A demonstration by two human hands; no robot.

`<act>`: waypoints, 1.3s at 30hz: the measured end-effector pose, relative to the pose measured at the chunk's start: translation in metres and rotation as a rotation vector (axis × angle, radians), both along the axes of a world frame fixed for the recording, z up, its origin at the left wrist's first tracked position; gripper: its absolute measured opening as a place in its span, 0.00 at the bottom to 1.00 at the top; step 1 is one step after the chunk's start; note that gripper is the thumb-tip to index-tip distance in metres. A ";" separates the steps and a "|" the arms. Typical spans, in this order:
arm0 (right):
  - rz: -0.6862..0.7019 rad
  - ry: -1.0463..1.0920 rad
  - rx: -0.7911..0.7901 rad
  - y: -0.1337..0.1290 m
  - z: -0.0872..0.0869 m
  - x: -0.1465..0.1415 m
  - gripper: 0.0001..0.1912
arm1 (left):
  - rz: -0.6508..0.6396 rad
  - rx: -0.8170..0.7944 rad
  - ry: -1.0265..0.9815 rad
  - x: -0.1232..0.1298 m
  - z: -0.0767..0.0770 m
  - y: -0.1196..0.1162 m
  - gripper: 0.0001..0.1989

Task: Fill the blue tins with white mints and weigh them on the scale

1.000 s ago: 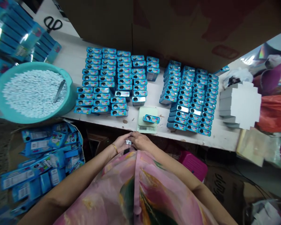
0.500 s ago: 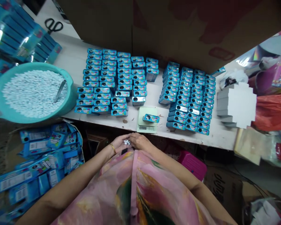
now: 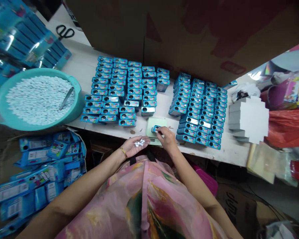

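Several small white candies (image 3: 139, 143) lie in the upturned palm of my left hand (image 3: 132, 146), held just off the table's front edge with the fingers stretched out. My right hand (image 3: 167, 138) is over the pale green kitchen scale (image 3: 150, 124), its fingertips pinched on a white candy (image 3: 156, 131) at the near edge of a blue box (image 3: 154, 127). That box stands on the scale, partly hidden behind my fingers. To the left, a turquoise basin (image 3: 77, 96) is filled with white candies, and a metal scoop (image 3: 66, 98) rests on them.
Rows of upright blue boxes (image 3: 114, 92) stand left of the scale, and more rows (image 3: 195, 114) to its right. A large cardboard box (image 3: 129, 30) rises behind them. Scissors (image 3: 64, 32) lie at the back left. Blue packs (image 3: 52, 166) fill a carton below the basin.
My right hand has left my left hand and moved forward and right to the box on the scale. My left palm has opened and come forward, showing the candies.
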State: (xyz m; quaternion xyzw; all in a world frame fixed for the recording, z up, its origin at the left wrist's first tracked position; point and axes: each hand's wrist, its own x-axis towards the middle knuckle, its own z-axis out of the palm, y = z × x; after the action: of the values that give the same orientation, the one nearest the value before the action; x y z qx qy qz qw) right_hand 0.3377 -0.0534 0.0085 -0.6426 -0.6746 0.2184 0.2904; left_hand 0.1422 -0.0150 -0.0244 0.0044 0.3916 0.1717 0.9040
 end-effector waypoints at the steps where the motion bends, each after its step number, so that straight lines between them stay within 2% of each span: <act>1: -0.014 -0.019 -0.002 0.003 0.000 0.005 0.10 | 0.012 0.002 0.011 -0.002 0.000 0.001 0.14; 4: -0.072 -0.045 0.012 0.001 -0.001 0.016 0.11 | 0.035 -0.018 0.048 -0.011 -0.002 -0.001 0.14; 12: -0.341 0.013 0.089 -0.043 -0.006 0.044 0.10 | 0.206 -0.060 0.178 -0.046 -0.010 -0.010 0.17; 17: -0.419 0.038 0.104 -0.046 -0.013 0.050 0.11 | 0.239 -0.071 0.190 -0.055 -0.012 -0.007 0.18; 27: -0.214 -0.102 0.044 -0.022 -0.008 0.038 0.25 | 0.266 -0.077 0.183 -0.059 -0.011 -0.005 0.20; 31: -0.146 -0.183 -0.037 -0.015 -0.011 0.032 0.26 | 0.297 -0.094 0.187 -0.061 -0.010 -0.004 0.22; 35: -0.010 -0.315 -0.149 -0.006 -0.015 0.024 0.24 | 0.309 -0.097 0.181 -0.062 -0.011 -0.005 0.22; 37: 0.038 -0.347 -0.151 0.004 -0.012 0.026 0.22 | 0.314 -0.100 0.182 -0.064 -0.012 -0.004 0.22; 39: 0.030 -0.357 -0.092 0.022 -0.005 0.035 0.21 | 0.335 -0.106 0.198 -0.067 -0.013 -0.003 0.24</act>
State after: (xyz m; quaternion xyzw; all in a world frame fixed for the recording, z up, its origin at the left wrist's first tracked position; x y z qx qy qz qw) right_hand 0.3722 -0.0318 0.0038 -0.6737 -0.7141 0.1357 0.1331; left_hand 0.0753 -0.0178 -0.0373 -0.0915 0.4825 0.2974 0.8188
